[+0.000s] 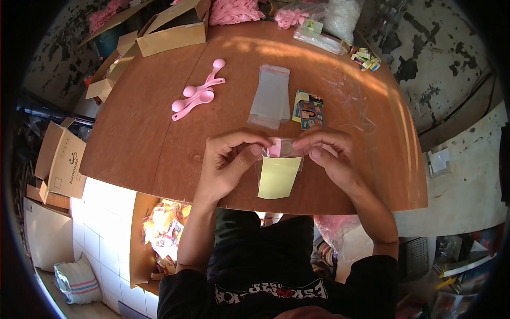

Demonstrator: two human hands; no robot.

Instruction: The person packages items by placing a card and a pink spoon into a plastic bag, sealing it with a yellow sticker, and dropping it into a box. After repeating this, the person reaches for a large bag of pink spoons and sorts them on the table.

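Observation:
Over the table's near edge, a clear plastic bag (pixel 289 150) is held at its top corners by both hands. Inside the bag are a pale yellow card (pixel 279 178) and, above it, a pink piece (pixel 274 148) whose shape is partly hidden. My left hand (pixel 226 159) pinches the bag's upper left corner between thumb and fingers. On the other corner, my right hand (pixel 334 157) has its thumb and fingers closed the same way. Just beyond the hands lie a stack of clear plastic bags (pixel 270 95) and a small pile of printed cards (pixel 311 111).
Several pink measuring spoons (pixel 196 95) lie left on the wooden table (pixel 175 154). An open cardboard box (pixel 172 32), a pink heap (pixel 236 11) and small yellow packets (pixel 365 59) line the far edge. Below left, a box of colourful packets (pixel 166 226) sits beside the table.

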